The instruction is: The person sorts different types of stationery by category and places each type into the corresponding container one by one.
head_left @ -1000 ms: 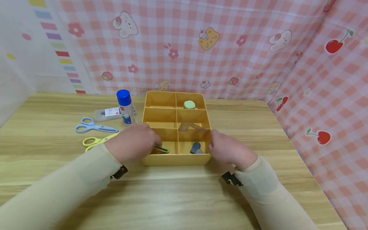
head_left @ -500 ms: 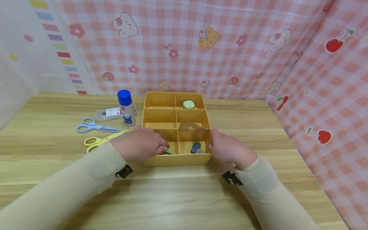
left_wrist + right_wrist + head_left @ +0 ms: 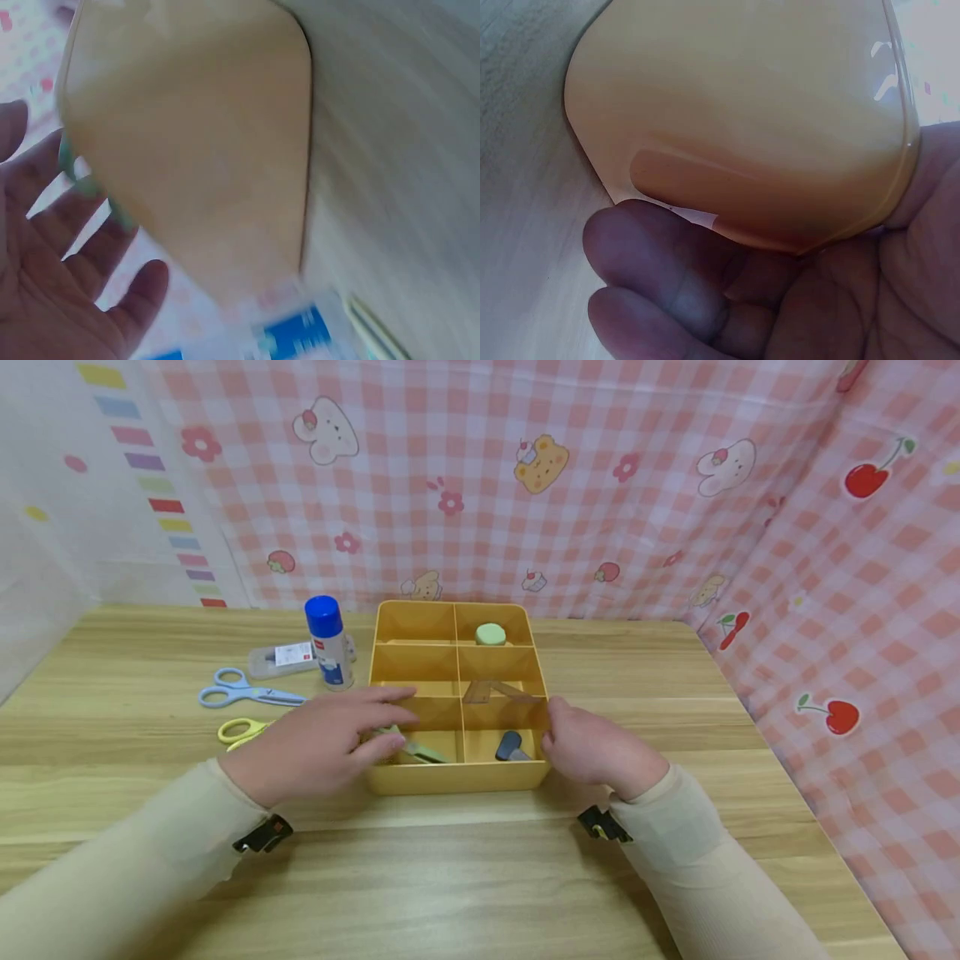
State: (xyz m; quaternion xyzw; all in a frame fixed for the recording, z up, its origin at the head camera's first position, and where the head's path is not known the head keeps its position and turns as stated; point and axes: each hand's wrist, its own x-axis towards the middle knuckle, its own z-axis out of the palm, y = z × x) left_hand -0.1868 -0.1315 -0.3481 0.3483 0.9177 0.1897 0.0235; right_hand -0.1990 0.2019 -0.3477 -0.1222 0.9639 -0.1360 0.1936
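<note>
In the head view a yellow-orange box (image 3: pixel 456 779) with several compartments stands on the table. My left hand (image 3: pixel 315 743) is spread at its front left corner, fingers straight, holding nothing. A slim green tool (image 3: pixel 429 753) lies in the front left compartment, partly behind that hand. My right hand (image 3: pixel 600 750) grips the box's right wall, thumb at the rim; the right wrist view shows its fingers (image 3: pixel 652 247) curled against the outside. A dark grey-blue piece (image 3: pixel 509 745) with a pale end lies in the front right compartment.
A rounded light green item (image 3: pixel 491 634) and a see-through flat piece (image 3: pixel 480 692) sit in the right compartments. Left of the box are a blue-capped bottle (image 3: pixel 330 647), a clear case (image 3: pixel 281 660), blue scissors (image 3: pixel 247 692) and yellow scissors (image 3: pixel 240 729).
My left hand has let go of the green tool inside the front left compartment, spread its fingers and drawn back left. The right hand has kept its hold on the box.
</note>
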